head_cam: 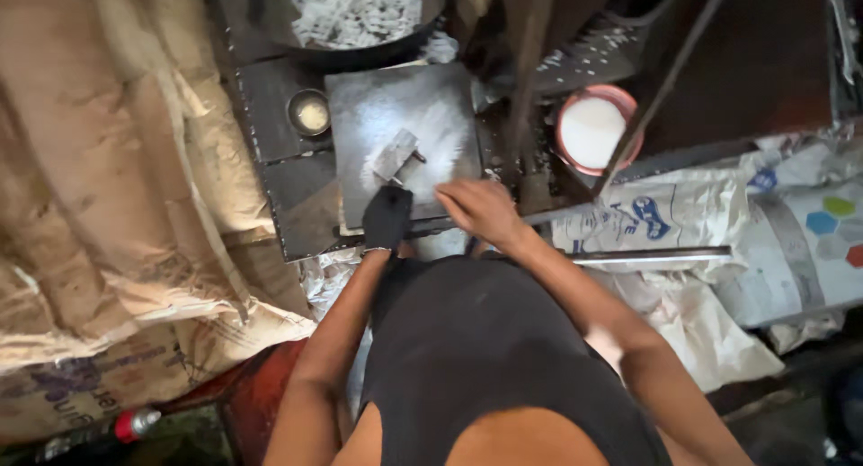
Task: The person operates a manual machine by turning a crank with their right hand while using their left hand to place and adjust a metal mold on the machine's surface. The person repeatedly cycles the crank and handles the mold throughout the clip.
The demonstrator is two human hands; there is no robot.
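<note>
My left hand wears a black glove and rests at the near edge of a flour-dusted metal board. Just beyond its fingers a flat metal scraper lies on the board; whether the glove touches its handle I cannot tell. My bare right hand lies palm down on the board's near right corner, fingers pointing left, holding nothing that I can see. White powder covers the middle and right of the board.
A dark pan of white pieces sits beyond the board. A small metal bowl stands to its left, a pink-rimmed bowl of white powder to the right. Brown sacks pile up on the left, white printed sacks on the right.
</note>
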